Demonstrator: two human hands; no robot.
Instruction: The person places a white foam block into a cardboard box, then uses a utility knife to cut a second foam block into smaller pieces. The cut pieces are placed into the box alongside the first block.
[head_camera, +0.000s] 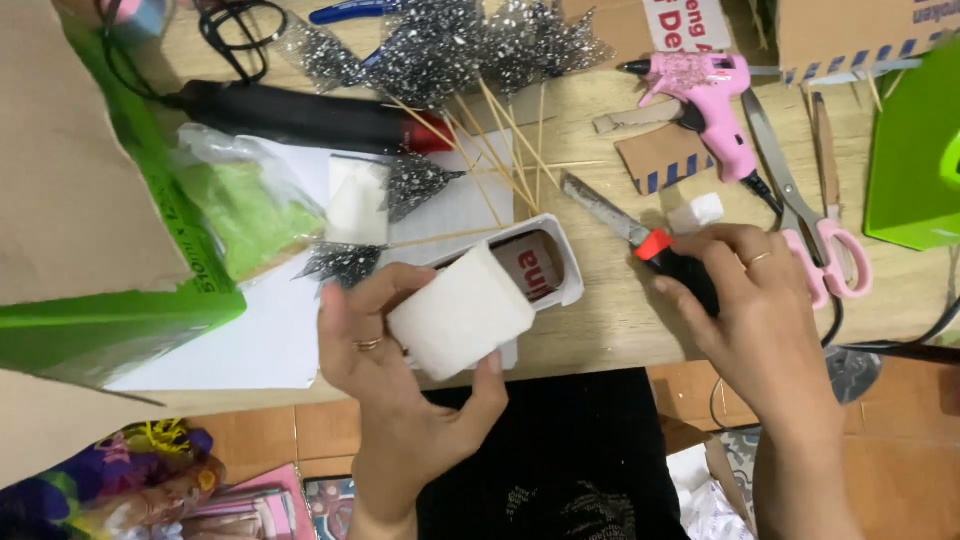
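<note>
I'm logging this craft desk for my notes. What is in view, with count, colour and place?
foam block: one, white, held in the left hand at centre
small tray: one, white, behind the foam block, with a red-and-white roll in it
utility knife: one, grey blade, red and black handle, in the right hand
glue gun: one, pink, top right
scissors: one, pink handles, right
glitter picks: several, black and silver on wooden sticks, top centre
green bag: one, left
small foam cube: one, white, by the knife
left hand: fingers around the block
right hand: fingers around the knife handle
</note>
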